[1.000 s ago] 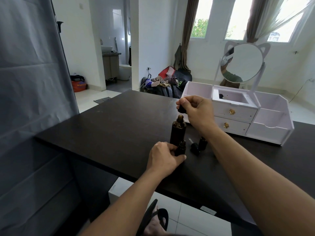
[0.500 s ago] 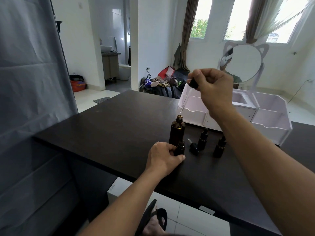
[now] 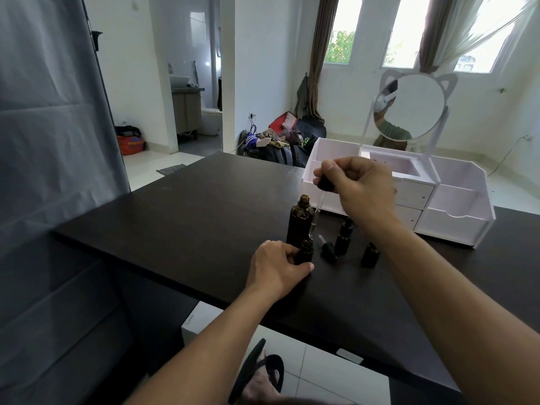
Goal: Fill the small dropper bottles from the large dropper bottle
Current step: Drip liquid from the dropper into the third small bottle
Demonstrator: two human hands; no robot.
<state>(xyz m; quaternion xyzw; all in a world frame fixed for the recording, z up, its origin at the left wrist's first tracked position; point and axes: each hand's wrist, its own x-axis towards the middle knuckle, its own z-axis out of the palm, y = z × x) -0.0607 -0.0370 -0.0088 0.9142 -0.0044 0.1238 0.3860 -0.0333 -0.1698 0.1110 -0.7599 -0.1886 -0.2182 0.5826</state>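
The large amber dropper bottle [image 3: 301, 220] stands uncapped on the dark table [image 3: 187, 217]. My right hand [image 3: 361, 185] pinches the black bulb of its dropper [image 3: 325, 185]; the glass tube slants down with its tip just above a small dark bottle [image 3: 305, 252]. My left hand [image 3: 276, 266] grips that small open bottle on the table, right in front of the large one. A small dropper cap [image 3: 327, 249] lies on its side to the right. Two more small capped bottles [image 3: 343, 236] [image 3: 370, 254] stand further right, the second partly behind my right forearm.
A white cosmetic organiser [image 3: 455, 200] with drawers and a round cat-eared mirror [image 3: 409, 106] stands at the back right of the table. A grey backdrop sheet [image 3: 43, 171] hangs at the left. The table's front edge is near my arms, above tiled floor.
My right hand pulled the dropper up out of the large bottle, then lowered it toward the small bottle. My left hand has stayed on the small bottle.
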